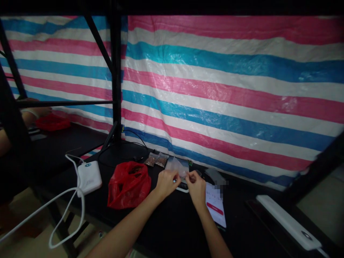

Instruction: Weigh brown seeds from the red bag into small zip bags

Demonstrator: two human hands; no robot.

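A small clear plastic bag [177, 165] is pinched between both hands, above a small weighing scale [184, 190] with a pale edge. My left hand [167, 182] is closed on the bag's near left side. On the right side of it, the fingertips of my right hand [196, 183] are pressed together. The hands partly cover the scale and its display. Behind them lie two small filled bags [156, 159] with brown bits inside. An opened red plastic bag [129, 184], with brown contents showing in its mouth, sits left of my left hand.
A phone [215, 205] with a lit screen lies right of my right hand, near flat clear bags [215, 175]. A white power bank [90, 178] with a looped cable stands left. A white bar-shaped device [288, 222] is far right. Another person's arm [29, 116] shows beyond the black frame [116, 79].
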